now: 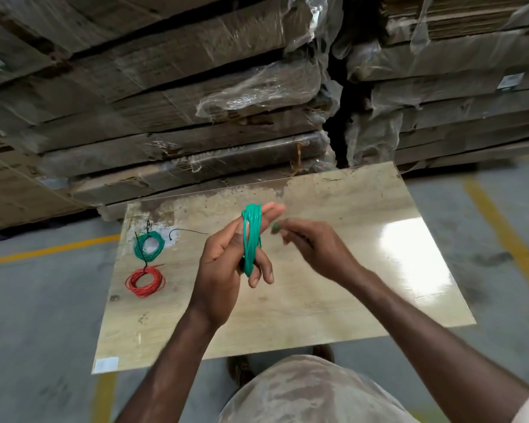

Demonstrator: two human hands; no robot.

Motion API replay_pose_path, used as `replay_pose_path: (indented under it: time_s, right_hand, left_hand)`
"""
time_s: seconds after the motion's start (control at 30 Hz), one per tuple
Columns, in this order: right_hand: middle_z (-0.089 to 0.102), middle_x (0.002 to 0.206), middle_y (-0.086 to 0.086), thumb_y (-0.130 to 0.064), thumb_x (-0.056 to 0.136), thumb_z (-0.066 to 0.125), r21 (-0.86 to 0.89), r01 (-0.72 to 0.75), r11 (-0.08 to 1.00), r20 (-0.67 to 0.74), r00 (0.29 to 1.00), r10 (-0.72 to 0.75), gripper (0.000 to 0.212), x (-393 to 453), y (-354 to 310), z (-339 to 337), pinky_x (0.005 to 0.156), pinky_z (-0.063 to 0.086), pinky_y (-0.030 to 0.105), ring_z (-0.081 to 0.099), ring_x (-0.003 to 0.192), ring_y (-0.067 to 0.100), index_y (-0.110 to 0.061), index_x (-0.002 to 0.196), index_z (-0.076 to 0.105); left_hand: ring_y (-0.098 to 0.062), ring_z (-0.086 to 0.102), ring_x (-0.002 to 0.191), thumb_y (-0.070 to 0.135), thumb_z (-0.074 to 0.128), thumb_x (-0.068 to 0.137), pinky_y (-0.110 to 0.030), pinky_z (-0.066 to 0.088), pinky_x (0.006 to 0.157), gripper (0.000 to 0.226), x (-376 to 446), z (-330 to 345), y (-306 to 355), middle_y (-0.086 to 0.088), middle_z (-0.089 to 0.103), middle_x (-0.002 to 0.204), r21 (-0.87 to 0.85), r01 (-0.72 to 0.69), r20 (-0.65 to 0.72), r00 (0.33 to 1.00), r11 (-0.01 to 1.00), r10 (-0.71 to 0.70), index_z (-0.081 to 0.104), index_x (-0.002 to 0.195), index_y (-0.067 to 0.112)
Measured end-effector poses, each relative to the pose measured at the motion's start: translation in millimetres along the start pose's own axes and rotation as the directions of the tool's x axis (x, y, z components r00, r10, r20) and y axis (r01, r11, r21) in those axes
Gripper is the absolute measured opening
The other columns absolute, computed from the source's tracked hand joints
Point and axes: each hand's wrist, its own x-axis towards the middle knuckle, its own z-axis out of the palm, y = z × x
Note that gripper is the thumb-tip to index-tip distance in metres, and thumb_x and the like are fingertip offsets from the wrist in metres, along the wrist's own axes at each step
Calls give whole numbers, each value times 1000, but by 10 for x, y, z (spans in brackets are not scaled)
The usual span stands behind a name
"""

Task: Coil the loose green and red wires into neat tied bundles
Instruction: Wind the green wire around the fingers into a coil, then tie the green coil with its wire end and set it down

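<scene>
A green wire coil (251, 239) is looped lengthwise around the fingers of my left hand (226, 270), which holds it above the board. My right hand (312, 242), blurred, pinches the loose green wire end (275, 228) just right of the coil. On the board's left lie a tied green bundle (149, 245) and, nearer me, a tied red bundle (145, 282). A black tie (185, 232) lies loose beside the green bundle.
The work surface is a pale glossy board (348, 285) lying on a grey concrete floor with yellow lines (52, 248). Stacks of plastic-wrapped flat cardboard (196, 102) rise just behind the board. My feet show below the board's near edge.
</scene>
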Motion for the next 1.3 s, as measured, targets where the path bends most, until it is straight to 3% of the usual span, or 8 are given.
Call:
replay_pose_path:
  time_s: [0.23,0.37,0.53,0.67,0.77,0.9,1.0,1.3]
  right_hand:
    - [73,97,-4,-28,113,49,-121,128,984,218,971,-99,18,-327,-795,206,64,55,44,69,80,23,-29,118,66]
    - [68,87,-1,-42,114,42,-373,285,883,216,952,-216,32,-303,-922,34,53,50,42,64,70,29,-20,108,65]
    - [59,92,1,-36,109,52,-389,327,861,126,945,-302,25,-233,-948,-243,46,46,39,48,70,18,-17,108,67]
    - [52,126,-1,-41,110,55,-308,353,883,152,935,-321,26,-92,-786,-431,78,58,36,50,111,14,-24,115,74]
    - [46,148,-5,-40,110,56,-190,352,916,221,925,-309,27,-45,-680,-547,100,56,40,50,135,13,-26,122,75]
    - [58,141,-6,-21,110,62,110,284,953,268,914,-303,13,-39,-660,-564,82,58,31,70,97,10,-15,114,73]
    - [67,132,-4,-16,108,66,216,249,944,184,939,-290,10,-33,-639,-518,80,61,40,76,89,19,-10,102,73]
    - [74,115,-6,-24,100,73,370,61,927,7,998,-68,11,-67,-524,-17,87,62,48,73,108,19,-14,99,67]
  left_hand:
    - [-21,78,78,35,28,113,-21,53,53,42,273,-32,8,20,63,151,349,0,-238,967,937,89,58,142,29]
    - [-15,79,80,33,28,115,-25,57,54,35,361,-73,-65,19,60,155,523,-5,-229,962,852,146,56,136,31]
    - [-15,75,79,26,35,119,-21,56,55,37,349,-162,-194,19,69,143,634,78,-185,981,769,53,69,130,16]
    - [-20,70,61,26,38,119,-33,54,54,36,262,-127,-232,-9,75,78,537,104,-96,993,837,-61,70,105,15]
    - [-25,62,56,32,39,115,-33,47,54,38,192,-70,-177,-14,68,67,317,195,54,973,928,-223,70,96,20]
    - [-26,42,49,30,38,109,-31,32,50,44,179,-58,-101,-21,62,67,97,268,152,948,959,-280,61,88,-2]
    - [-21,40,48,19,31,116,-42,21,52,48,154,-10,-75,-26,66,74,-6,268,170,950,963,-264,63,86,-2]
    - [-12,53,53,53,38,113,-32,44,55,60,-54,118,-289,0,60,58,266,265,-360,919,927,-160,63,73,17]
